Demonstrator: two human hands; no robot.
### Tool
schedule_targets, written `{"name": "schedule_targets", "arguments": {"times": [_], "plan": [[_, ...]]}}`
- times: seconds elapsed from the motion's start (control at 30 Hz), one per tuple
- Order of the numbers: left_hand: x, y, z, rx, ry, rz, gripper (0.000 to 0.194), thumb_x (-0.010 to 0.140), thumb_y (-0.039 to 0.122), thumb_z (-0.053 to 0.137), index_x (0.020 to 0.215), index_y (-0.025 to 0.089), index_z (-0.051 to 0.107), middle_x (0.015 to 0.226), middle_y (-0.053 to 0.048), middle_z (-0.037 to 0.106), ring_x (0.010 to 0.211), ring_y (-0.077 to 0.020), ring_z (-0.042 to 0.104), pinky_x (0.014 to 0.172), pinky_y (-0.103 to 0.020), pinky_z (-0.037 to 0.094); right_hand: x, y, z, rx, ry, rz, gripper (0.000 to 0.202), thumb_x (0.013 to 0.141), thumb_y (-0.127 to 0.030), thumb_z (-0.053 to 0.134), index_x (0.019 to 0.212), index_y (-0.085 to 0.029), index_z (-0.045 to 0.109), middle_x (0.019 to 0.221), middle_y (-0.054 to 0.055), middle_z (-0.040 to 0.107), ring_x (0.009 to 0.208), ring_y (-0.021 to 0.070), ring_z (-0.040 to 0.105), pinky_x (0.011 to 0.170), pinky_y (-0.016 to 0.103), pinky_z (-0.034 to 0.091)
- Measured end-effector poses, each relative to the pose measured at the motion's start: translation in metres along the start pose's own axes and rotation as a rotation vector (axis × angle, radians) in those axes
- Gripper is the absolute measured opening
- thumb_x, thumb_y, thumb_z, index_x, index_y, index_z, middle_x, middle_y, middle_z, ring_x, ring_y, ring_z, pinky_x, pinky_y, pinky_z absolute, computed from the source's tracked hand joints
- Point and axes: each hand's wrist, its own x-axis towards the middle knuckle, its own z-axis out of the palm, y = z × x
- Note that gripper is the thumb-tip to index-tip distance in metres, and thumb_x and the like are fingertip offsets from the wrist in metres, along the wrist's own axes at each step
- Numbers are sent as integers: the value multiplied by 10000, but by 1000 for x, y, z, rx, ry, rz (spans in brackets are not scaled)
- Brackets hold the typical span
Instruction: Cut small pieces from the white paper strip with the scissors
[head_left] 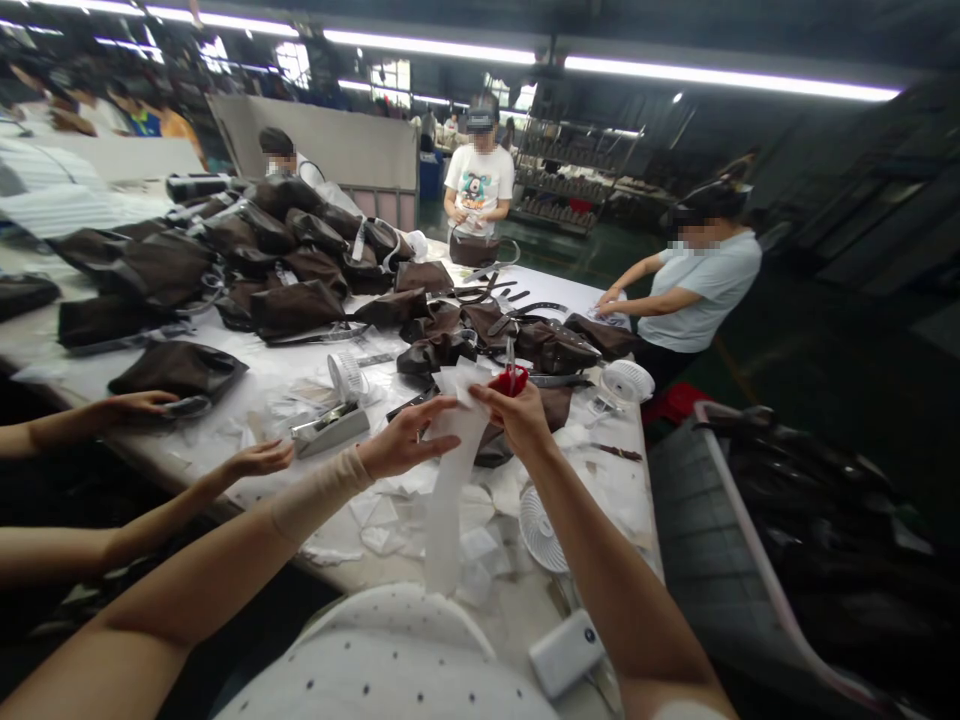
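A long white strip (448, 510), like thin paper or foam sheet, hangs in front of me, its layered top end at my hands. My right hand (519, 415) is closed around red-handled scissors (513, 379), blades pointing up, and its thumb and fingertips also pinch the top of the strip. From the left, my left hand (401, 440) reaches to the strip's edge with thumb and forefinger stretched apart. A ring shows on one finger. Behind the strip lies a dark brown bag (555, 408), partly hidden.
Dark brown bags (292, 310) are heaped across the table (630, 470). Small white fans (541, 530), a tape dispenser (330, 430) and a white phone (566, 652) lie around. A co-worker's hands (259, 458) are close at left. A grey bin (697, 530) stands right.
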Motion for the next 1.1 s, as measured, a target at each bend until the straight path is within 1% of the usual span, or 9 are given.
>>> {"name": "schedule_targets", "arguments": {"times": [0.2,0.27,0.33,0.43,0.5,0.6,0.67,0.87,1.1], "plan": [[-5,0,-4,14,200,38,718,785,360,712,1393,219,358,1403,-141,443,1149,-239,529,959,-364,443,4,-9,4,-112,110,-86,391,507,-412,853,608,-163,569,477,-64,439,409,55,326,380,216,253],[-2,0,-4,-78,163,39,752,793,341,707,1433,233,327,1472,-140,392,1264,-262,474,1056,-404,391,4,-9,6,-152,117,-104,410,496,-449,847,605,-166,571,495,-51,465,430,67,355,394,223,282],[2,-1,-3,-158,92,20,649,807,323,694,1390,215,430,1441,-124,458,1278,-260,482,1081,-393,385,5,-7,9,-170,111,-122,428,488,-478,842,600,-166,571,510,-42,479,447,73,373,408,229,302],[8,-4,2,-193,48,-17,378,826,312,670,1169,153,652,1208,-108,662,1147,-245,599,1027,-354,453,6,-5,11,-186,79,-131,436,497,-488,840,608,-162,573,518,-45,471,448,70,373,414,228,308],[10,-8,4,-243,50,-57,309,837,319,654,1070,122,703,1097,-118,712,1017,-239,665,930,-343,524,6,-4,6,-199,41,-118,437,517,-492,835,638,-162,577,509,-58,439,430,60,346,400,219,287],[11,-12,2,-349,56,-109,378,804,329,692,1102,98,684,1120,-149,697,928,-238,689,807,-339,579,2,-4,-10,-212,26,-53,455,625,-579,752,681,-161,581,458,-84,335,388,49,263,369,213,206],[10,-12,-4,-348,62,-94,449,744,318,753,1126,98,667,1136,-151,688,939,-236,682,820,-343,578,-6,-3,-23,-203,11,14,506,704,-658,644,685,-158,574,451,-82,314,378,46,218,367,219,150],[10,-7,-18,-254,48,-103,554,695,291,787,1191,108,621,1019,-105,684,753,-153,638,677,-257,556,-39,5,-56,-394,-340,229,561,765,-692,561,620,-150,555,468,-78,264,413,53,172,389,237,106],[15,-3,-15,-218,-16,-133,558,706,241,756,1220,111,584,932,-58,637,608,-68,502,566,-187,479,-37,2,-63,-593,-507,249,577,798,-687,521,627,-141,596,480,-65,303,419,58,233,397,240,142]]}}
